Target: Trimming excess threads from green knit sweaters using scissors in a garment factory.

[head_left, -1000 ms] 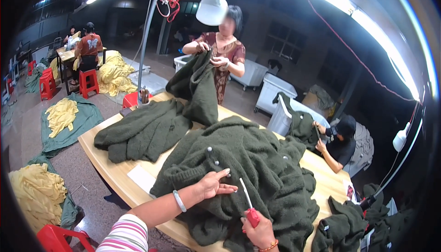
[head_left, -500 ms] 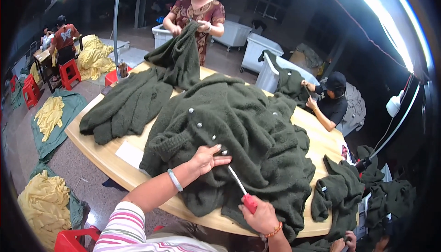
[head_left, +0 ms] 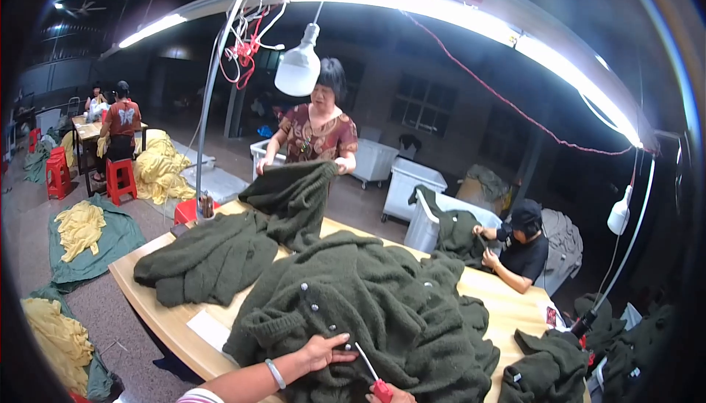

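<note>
A dark green knitted cardigan [head_left: 368, 285] lies heaped on the table before me, a row of shiny round buttons [head_left: 315, 307] down its front. My left hand [head_left: 327, 354] rests on the knit with thumb and fingers stretched out and apart, beside the lowest visible button [head_left: 348, 346]. Low in the picture, my right hand [head_left: 399, 396] is closed round the red handle of a screwdriver-like tool [head_left: 365, 361]; the lower edge cuts this hand off. The tool's thin pale shaft points up and left, its tip close to my left fingers.
More dark green knits [head_left: 213, 256] lie at the table's left and right. Across the wooden table [head_left: 158, 318], a co-worker [head_left: 316, 134] holds up a green garment; another person [head_left: 523, 245] handles one at the right. White bins [head_left: 415, 186] stand behind. A bulb [head_left: 298, 68] hangs overhead.
The view has tilted up, so the table and my hands sit lower in it. The co-worker opposite has lowered the garment and spread their hands apart. My hands keep about the same places on the cardigan.
</note>
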Motion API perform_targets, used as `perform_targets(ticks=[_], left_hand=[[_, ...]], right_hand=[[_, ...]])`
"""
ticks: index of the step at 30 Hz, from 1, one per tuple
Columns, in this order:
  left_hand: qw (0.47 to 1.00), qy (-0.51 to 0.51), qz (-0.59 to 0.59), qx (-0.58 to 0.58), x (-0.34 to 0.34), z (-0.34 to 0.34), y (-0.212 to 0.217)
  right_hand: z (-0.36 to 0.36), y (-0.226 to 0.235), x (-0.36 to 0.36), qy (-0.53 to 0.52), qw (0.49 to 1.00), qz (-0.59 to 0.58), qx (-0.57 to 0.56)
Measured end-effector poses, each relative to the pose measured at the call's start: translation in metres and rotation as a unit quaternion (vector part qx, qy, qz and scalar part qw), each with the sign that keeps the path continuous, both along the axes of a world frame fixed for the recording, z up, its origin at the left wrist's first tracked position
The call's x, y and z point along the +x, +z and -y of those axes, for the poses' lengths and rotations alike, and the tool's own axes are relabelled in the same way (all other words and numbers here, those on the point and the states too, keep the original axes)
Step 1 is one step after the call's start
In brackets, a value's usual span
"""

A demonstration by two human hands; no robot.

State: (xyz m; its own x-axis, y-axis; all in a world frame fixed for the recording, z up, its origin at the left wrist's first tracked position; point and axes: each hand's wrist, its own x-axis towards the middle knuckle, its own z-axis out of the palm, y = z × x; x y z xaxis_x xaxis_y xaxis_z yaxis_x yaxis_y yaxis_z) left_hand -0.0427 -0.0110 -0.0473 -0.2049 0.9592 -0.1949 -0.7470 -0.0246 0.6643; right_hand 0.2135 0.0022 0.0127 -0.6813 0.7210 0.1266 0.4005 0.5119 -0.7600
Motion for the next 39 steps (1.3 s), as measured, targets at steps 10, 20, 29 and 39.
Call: perform_targets(ticks=[10,20,29,39], left_hand=[[0.999,0.039,0.011,-0.021,-0.015,-0.014,-0.014],[0.999,0.022,-0.014,0.020,-0.015,-0.002,-0.009],[0.990,0.130,0.054,-0.005,-0.047,0.019,0.050],[0.966,0.205,0.100,0.118,-0.039,0.003,0.006]], right_hand=[[0.010,0.025,0.011,0.005,0.997,0.070,0.045],[0.016,0.011,0.004,0.043,0.995,0.087,0.031],[0.019,0.026,0.001,0.015,0.998,-0.049,-0.026],[0.013,0.044,-0.037,0.016,0.989,0.142,0.038]])
